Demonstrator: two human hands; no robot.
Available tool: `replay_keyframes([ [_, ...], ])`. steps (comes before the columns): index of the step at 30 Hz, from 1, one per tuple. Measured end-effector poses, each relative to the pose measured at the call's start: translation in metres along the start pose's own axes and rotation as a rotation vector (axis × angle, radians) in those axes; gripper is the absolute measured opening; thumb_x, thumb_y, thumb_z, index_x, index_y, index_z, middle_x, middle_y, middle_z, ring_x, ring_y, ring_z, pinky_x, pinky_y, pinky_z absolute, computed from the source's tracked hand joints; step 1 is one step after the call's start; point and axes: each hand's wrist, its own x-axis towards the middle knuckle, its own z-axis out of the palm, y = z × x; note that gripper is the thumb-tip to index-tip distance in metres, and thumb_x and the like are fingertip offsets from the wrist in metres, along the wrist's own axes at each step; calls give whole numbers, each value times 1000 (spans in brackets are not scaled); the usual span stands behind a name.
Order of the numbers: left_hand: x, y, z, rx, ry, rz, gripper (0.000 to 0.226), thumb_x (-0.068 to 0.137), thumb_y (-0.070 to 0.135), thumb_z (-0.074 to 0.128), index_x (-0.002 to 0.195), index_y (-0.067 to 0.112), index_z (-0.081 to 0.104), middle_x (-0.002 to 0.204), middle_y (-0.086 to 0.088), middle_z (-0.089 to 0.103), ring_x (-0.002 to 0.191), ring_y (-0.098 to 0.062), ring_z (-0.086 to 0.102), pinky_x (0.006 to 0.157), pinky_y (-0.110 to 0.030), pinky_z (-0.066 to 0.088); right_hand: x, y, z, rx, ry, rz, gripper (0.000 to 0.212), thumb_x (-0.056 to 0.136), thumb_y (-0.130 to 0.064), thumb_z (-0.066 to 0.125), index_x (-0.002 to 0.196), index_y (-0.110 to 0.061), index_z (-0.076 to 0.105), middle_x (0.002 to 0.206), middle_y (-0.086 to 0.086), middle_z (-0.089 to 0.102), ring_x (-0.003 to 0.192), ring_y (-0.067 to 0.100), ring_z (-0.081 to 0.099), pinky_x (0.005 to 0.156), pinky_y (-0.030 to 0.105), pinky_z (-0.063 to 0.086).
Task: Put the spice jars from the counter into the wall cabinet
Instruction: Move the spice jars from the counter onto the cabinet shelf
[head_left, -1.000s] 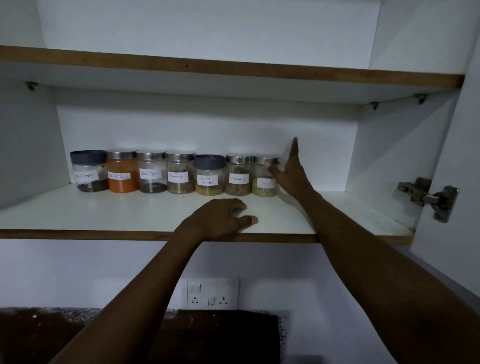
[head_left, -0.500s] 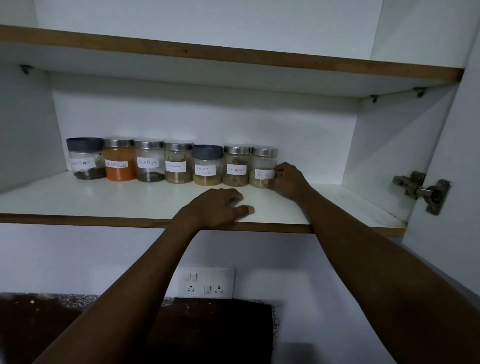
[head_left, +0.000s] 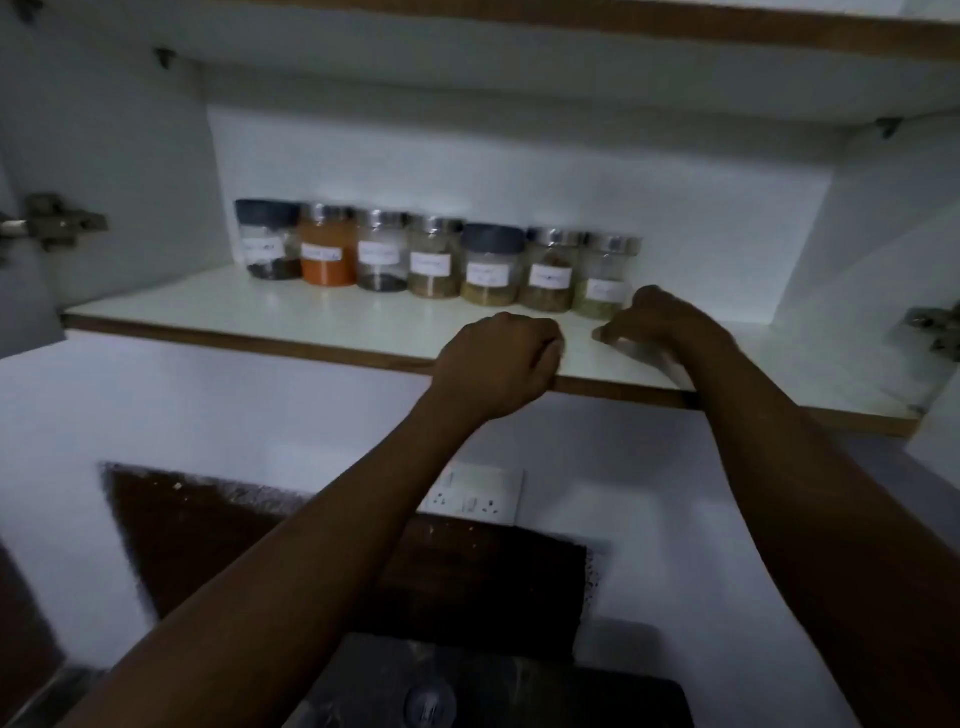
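Observation:
Several labelled spice jars stand in a row at the back of the wall cabinet's lower shelf (head_left: 322, 317), from the dark-lidded jar (head_left: 267, 241) on the left, past the orange jar (head_left: 328, 254), to the rightmost jar (head_left: 605, 278). My right hand (head_left: 657, 325) lies on the shelf just in front of the rightmost jar, fingers loosely bent and holding nothing; blur hides whether it touches the jar. My left hand (head_left: 498, 364) rests on the shelf's front edge with its fingers curled into a fist, empty.
Metal door hinges stick out at the cabinet's left side (head_left: 57, 223) and right side (head_left: 935, 330). An upper shelf (head_left: 675, 21) runs overhead. Below are a wall socket (head_left: 478, 496), a dark backsplash panel (head_left: 218, 540) and a sink (head_left: 467, 691).
My right hand came off the rightmost jar and drew back toward the shelf front. My left hand's fingers curled tighter. The view swung, showing the cabinet's left hinge.

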Motion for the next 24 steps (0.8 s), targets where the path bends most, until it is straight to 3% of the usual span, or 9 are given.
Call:
replay_keyframes([
  [2,-39,-6,7,-59,124,85,31,102,31,49,120,19,71,115,-2,75,107,-23,70,92,-40,53,-50,-4,28,-17,171,-134,75,88,-34,77,145,-2,41,145,19,53,130,33,55,90,29,41],
  [4,-85,-15,19,-185,218,141,41,97,17,61,138,12,62,144,-2,62,139,-18,54,117,-36,38,-103,0,70,198,441,-415,53,90,-22,71,137,-10,51,131,9,62,116,22,63,88,18,45],
  [7,-163,-39,41,-345,295,-27,52,97,9,61,148,10,52,159,-1,46,155,-15,32,125,-35,29,-159,6,155,474,555,-691,38,88,-2,60,124,-14,64,120,1,68,110,9,66,93,13,50],
  [9,-222,-63,62,-378,203,-204,55,97,10,63,150,7,48,161,-4,43,156,-18,29,126,-39,29,-182,11,227,510,389,-636,41,86,2,62,123,-14,65,123,1,66,113,10,64,97,19,52],
  [11,-284,-87,83,-412,56,-414,62,94,9,68,152,6,46,162,-7,41,156,-22,28,125,-45,29,-204,20,297,476,109,-460,46,86,1,67,130,-14,63,132,4,61,120,17,62,102,33,54],
  [15,-379,-130,121,-367,-207,-760,76,83,11,75,153,8,44,164,-10,36,157,-28,21,122,-53,32,-232,47,408,260,-278,-241,57,88,-17,74,141,-23,54,145,1,52,133,21,55,108,43,51],
  [18,-436,-156,150,-313,-367,-889,78,89,29,74,155,9,37,165,-13,32,157,-34,18,125,-53,27,-256,60,473,164,-438,-144,63,88,-23,74,145,-29,47,151,-2,48,139,19,49,113,35,45],
  [20,-463,-165,167,-277,-457,-944,85,89,35,75,157,7,32,166,-15,30,157,-37,20,126,-52,26,-272,67,505,127,-509,-94,64,88,-21,74,146,-26,46,150,1,48,137,21,50,106,28,40],
  [24,-487,-175,192,-283,-540,-981,93,88,34,77,161,11,24,169,-14,20,156,-39,21,122,-56,30,-294,78,539,109,-590,-33,66,88,-15,73,149,-16,46,148,8,49,137,26,50,110,34,44],
])
